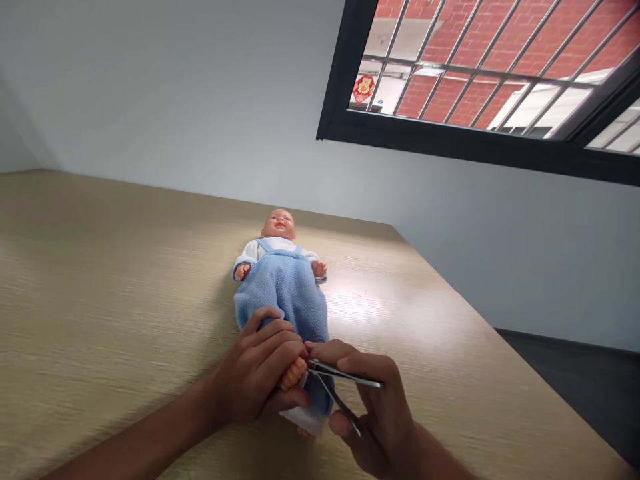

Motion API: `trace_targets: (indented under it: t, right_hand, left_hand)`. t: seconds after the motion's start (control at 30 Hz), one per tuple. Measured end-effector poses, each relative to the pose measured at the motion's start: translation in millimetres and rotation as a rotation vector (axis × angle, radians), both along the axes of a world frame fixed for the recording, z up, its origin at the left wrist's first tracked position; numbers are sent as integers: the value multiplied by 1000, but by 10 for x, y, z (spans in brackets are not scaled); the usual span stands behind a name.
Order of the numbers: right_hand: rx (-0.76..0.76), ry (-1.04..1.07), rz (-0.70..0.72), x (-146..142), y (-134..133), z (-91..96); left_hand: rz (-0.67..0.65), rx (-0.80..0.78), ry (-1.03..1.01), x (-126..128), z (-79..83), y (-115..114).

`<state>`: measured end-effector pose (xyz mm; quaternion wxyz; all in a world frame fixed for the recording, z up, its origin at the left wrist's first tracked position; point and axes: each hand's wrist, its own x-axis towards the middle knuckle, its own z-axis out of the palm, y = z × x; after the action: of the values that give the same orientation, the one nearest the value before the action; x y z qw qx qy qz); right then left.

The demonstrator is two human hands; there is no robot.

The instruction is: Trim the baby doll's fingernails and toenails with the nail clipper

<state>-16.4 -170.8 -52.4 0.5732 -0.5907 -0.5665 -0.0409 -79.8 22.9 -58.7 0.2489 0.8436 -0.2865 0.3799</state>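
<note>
A baby doll [279,267] lies on its back on a wood-grain table, its head pointing away from me. It wears a white shirt and blue fleece overalls [283,297]. My left hand [260,370] wraps around the doll's bare foot [294,373], with the toes poking out between my fingers and thumb. In my right hand [373,407] is a pair of slim metal nail clippers [343,377], their tip right beside the foot. A white cloth or sock [304,421] shows below my hands.
The wood-grain table [125,280] runs to an edge at the right, with dark floor [565,387] beyond it. A grey wall [175,100] stands behind. A barred window [475,80] at the upper right shows a red brick building.
</note>
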Motion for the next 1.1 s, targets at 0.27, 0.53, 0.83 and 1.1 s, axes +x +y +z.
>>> trace_targets:
  t: [0.27,0.53,0.83,1.1]
  right_hand:
    - [-110,-79,32,32,-54,108]
    - [-270,-323,73,60,-61,301]
    - [-326,-604,-110,-78,44,484]
    - [-97,-617,-9,21,-21,277]
  left_hand:
    - [-11,-18,13,-2,-52,12]
    - [-24,-16,31,6,-93,-33]
    - [-48,-9,36,20,-143,-18]
    - [-56,-14,0,28,-134,-11]
